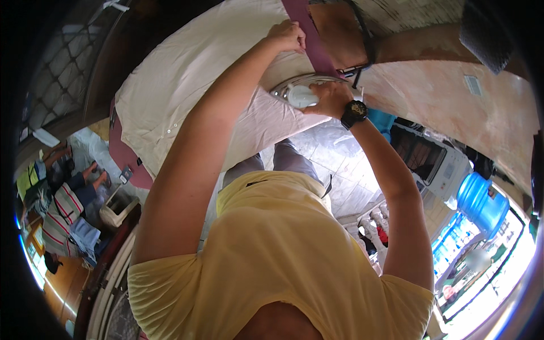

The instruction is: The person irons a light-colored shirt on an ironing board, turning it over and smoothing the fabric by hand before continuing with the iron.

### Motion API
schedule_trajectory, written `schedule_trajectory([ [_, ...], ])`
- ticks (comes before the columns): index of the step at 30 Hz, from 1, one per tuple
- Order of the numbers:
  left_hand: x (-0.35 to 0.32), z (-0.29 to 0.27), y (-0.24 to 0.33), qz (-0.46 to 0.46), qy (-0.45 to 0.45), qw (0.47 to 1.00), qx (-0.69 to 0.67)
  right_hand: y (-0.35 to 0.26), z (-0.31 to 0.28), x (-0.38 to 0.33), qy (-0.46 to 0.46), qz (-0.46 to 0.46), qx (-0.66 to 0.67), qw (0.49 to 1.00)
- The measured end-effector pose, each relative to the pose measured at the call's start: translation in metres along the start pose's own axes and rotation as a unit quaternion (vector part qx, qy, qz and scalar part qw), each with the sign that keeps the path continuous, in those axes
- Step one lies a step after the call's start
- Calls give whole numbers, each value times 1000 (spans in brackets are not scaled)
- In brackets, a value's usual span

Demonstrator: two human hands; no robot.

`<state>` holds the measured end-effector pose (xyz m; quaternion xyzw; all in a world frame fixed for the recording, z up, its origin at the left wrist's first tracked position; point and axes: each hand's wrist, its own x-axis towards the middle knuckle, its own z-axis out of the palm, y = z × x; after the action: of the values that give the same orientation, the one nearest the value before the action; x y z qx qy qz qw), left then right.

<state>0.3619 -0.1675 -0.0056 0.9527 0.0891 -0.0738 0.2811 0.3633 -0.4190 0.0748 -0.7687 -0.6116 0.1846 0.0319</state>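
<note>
The right hand point(331, 99) is clenched around the pale handle of a clothes iron point(297, 90), whose soleplate rests on a cream button-up shirt point(181, 79). The shirt lies spread over a maroon-covered ironing board point(122, 156), reaching out to the left of that hand. Beyond the iron, the left hand point(288, 37) presses down on the far edge of the shirt, fingers curled and pinching the fabric beside a maroon strip point(311, 34). A black wristwatch point(353, 112) sits just behind the right hand.
</note>
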Motion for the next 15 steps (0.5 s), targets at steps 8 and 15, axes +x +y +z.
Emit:
schedule_trajectory([
  [8, -73, -4, 6, 108, 270, 941, -175, -6, 0, 9, 42, -41, 14, 998],
  [15, -346, 55, -9, -213, 534, 817, -42, -8, 5, 11, 83, -79, 13, 993],
])
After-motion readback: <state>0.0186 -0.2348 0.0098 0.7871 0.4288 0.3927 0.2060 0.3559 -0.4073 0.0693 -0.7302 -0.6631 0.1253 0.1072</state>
